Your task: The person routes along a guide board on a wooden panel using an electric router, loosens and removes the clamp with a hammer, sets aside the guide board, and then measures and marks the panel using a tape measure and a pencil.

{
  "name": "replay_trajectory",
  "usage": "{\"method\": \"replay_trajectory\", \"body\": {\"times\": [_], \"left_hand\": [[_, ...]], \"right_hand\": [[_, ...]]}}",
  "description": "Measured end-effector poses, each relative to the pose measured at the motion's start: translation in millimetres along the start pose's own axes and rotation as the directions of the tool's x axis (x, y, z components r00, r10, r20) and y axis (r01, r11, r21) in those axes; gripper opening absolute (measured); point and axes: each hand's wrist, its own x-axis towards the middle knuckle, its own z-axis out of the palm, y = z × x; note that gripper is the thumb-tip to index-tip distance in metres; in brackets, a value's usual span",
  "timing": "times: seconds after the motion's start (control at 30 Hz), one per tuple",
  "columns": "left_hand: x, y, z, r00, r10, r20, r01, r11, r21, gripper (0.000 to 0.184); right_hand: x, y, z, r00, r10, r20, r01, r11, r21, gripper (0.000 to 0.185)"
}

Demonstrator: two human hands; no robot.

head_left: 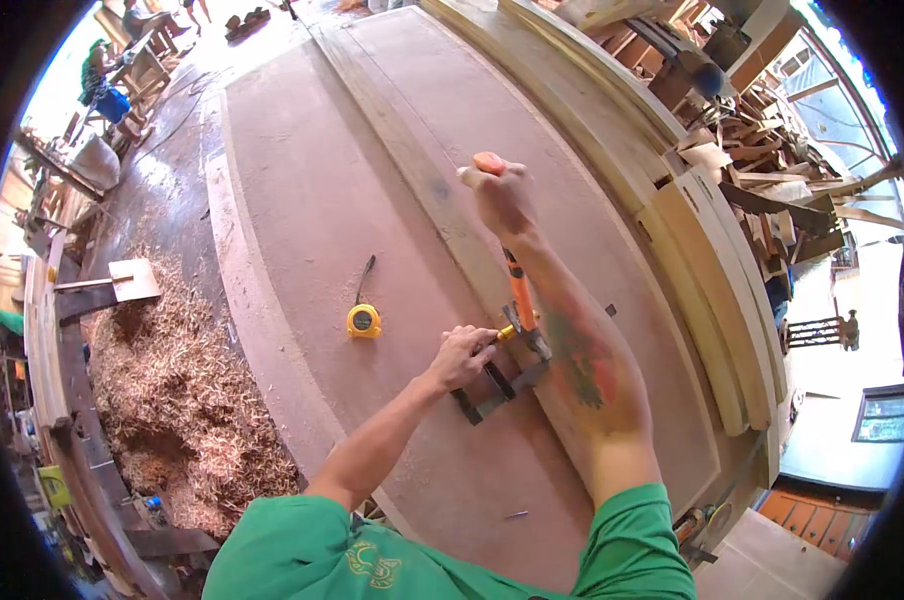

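My right hand [505,198] is closed around the upper end of an orange-handled hammer [520,290], whose dark head hangs low beside my left hand. My left hand [462,355] grips a small tool with a yellow handle [508,332], and its lower part is hidden. The hammer head is very close to the yellow handle; I cannot tell if they touch. Just below my left hand, a dark metal piece [484,402] lies across a long wooden strip [402,150] on the wide wooden panel [312,200]. A yellow tape measure [364,321] rests left of my hands.
Thick planks [612,180] are stacked along the panel's right side. A heap of wood shavings [172,390] covers the floor at left. A thin metal piece [516,514] lies near my body. Scrap wood [772,170] fills the far right, and a person [107,85] sits far left.
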Motion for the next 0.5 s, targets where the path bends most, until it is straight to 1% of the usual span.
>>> {"method": "replay_trajectory", "body": {"times": [0.03,0.1,0.13,0.2,0.23,0.27,0.3,0.33,0.37,0.4,0.47,0.5], "left_hand": [[-1.6,-1.3,0.0,1.000,0.000,0.007,0.000,1.000,-0.003,0.031],[2.0,-2.5,-0.1,1.000,0.003,0.014,-0.003,1.000,0.028,0.030],[5.3,0.6,-4.9,1.000,0.004,0.007,-0.004,1.000,0.017,0.030],[17.6,6.8,-24.7,0.989,0.037,0.144,-0.058,0.988,0.145,0.030],[34.4,-1.6,-27.1,0.981,0.161,0.107,-0.173,0.978,0.113,0.034],[51.7,1.6,-29.9,0.988,0.128,-0.091,-0.115,0.983,0.143,0.029],[70.7,7.1,-33.2,0.954,0.101,-0.282,-0.055,0.984,0.167,0.024],[92.3,15.2,-37.9,0.918,0.043,-0.394,-0.001,0.994,0.106,0.033],[112.9,22.8,-41.7,0.866,-0.023,-0.500,0.046,0.998,0.033,0.042],[137.9,-17.5,-24.8,0.901,-0.045,-0.431,0.045,0.999,-0.009,0.048],[187.0,-95.8,8.1,0.955,-0.086,-0.283,0.063,0.994,-0.090,0.060],[199.4,-87.4,6.3,0.958,-0.077,-0.278,0.055,0.995,-0.087,0.060]], "right_hand": [[-10.4,-0.5,-8.8,1.000,0.007,-0.003,-0.007,1.000,-0.002,0.024],[-32.2,-4.6,-32.0,0.999,-0.025,0.025,0.020,0.979,0.203,0.025],[-46.2,-9.9,-42.5,0.999,-0.029,0.031,0.022,0.981,0.193,0.025],[-71.3,-15.7,-59.4,0.996,0.089,0.018,-0.087,0.881,0.465,0.039],[-70.9,-9.2,-48.6,0.999,0.016,-0.042,0.006,0.884,0.468,0.035],[-75.8,-13.6,-48.0,0.999,0.018,-0.044,0.005,0.883,0.470,0.035],[-82.8,-21.3,-50.7,0.999,0.038,0.004,-0.036,0.882,0.471,0.029],[-89.3,-26.2,-51.4,0.997,0.058,0.050,-0.075,0.881,0.468,0.022],[-94.5,-27.8,-45.2,0.995,0.096,0.005,-0.085,0.856,0.510,0.027],[-98.1,-24.9,-43.2,0.995,0.102,-0.015,-0.080,0.859,0.505,0.026],[-104.5,-15.6,-49.0,0.997,0.065,-0.032,-0.043,0.889,0.455,0.025],[-106.1,-8.5,-51.7,0.998,0.043,-0.043,-0.022,0.912,0.410,0.024]]}}
